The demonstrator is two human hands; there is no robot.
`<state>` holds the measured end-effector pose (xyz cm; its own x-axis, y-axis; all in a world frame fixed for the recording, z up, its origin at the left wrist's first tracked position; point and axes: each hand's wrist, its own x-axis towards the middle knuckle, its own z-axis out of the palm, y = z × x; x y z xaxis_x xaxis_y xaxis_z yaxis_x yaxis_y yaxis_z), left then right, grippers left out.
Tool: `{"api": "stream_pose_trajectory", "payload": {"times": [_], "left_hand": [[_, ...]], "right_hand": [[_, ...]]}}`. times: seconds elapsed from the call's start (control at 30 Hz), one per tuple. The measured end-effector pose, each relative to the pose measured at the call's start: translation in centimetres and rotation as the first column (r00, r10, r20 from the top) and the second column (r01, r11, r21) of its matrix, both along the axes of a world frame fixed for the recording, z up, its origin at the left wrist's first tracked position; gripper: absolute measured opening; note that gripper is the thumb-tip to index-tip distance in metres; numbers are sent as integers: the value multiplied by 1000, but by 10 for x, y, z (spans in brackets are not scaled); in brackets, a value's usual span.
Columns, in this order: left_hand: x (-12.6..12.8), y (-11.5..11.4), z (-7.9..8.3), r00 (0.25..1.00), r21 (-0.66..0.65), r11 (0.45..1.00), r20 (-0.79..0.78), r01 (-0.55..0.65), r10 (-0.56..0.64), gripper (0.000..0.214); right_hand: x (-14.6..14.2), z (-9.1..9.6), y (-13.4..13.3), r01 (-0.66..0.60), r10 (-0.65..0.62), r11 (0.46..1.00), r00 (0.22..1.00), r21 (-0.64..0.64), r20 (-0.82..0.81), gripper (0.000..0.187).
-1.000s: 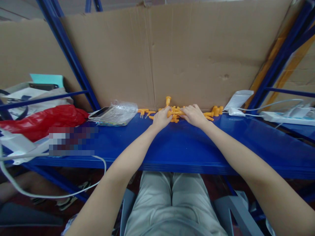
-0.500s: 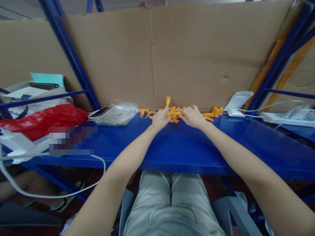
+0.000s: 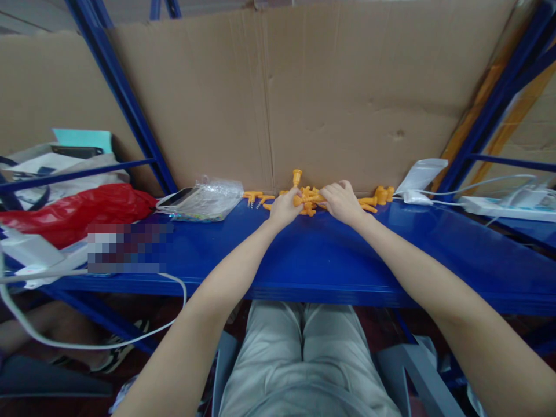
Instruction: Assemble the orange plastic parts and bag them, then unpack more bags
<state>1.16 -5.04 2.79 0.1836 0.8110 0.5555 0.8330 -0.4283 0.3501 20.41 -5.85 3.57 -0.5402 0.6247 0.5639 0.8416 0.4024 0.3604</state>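
Note:
A heap of small orange plastic parts (image 3: 309, 198) lies at the back of the blue shelf (image 3: 304, 255), against a cardboard wall. My left hand (image 3: 284, 208) is curled at the left side of the heap, its fingers closed on an orange part. My right hand (image 3: 341, 201) rests on the right side of the heap, fingers bent and pinching among the parts. More orange parts lie apart to the left (image 3: 256, 198) and right (image 3: 377, 197) of my hands.
A clear plastic bag over a phone (image 3: 202, 200) lies left of the heap. Further left are a red bag (image 3: 73, 214) and white cable (image 3: 87, 341). At the right sit a white pouch (image 3: 419, 176) and a power strip (image 3: 508, 208). Blue rack posts stand on both sides.
Both hands stayed at the orange heap; the right hand's fingers shifted slightly up and toward the cardboard wall. The left hand barely moved.

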Motion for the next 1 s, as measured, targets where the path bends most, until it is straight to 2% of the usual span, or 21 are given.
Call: {"api": "stream_pose_trajectory", "payload": {"times": [0.17, 0.27, 0.37, 0.5, 0.7, 1.0], "left_hand": [[-1, 4, -2, 999, -35, 999, 1, 33, -33, 25], [-2, 3, -2, 999, -35, 999, -21, 24, -25, 26], [-3, 1, -1, 997, -7, 1000, -78, -5, 4, 29], [-4, -2, 1, 989, 2, 1000, -144, -24, 24, 30], [-2, -5, 4, 980, -24, 999, -197, -37, 32, 31], [2, -8, 5, 976, -59, 998, -219, -25, 11, 33]], "right_hand": [[-1, -2, 3, -17, 14, 996, 999, 90, 34, 30], [0, -4, 4, -26, 23, 994, 999, 102, 34, 30], [1, -4, 3, -25, 22, 996, 999, 80, 34, 27], [-1, -5, -1, -36, 35, 999, 999, 36, 23, 38], [-9, -5, -3, 58, -51, 993, 996, -106, 70, 32], [-9, 0, -6, 99, -94, 994, 991, -43, 94, 26]]}}
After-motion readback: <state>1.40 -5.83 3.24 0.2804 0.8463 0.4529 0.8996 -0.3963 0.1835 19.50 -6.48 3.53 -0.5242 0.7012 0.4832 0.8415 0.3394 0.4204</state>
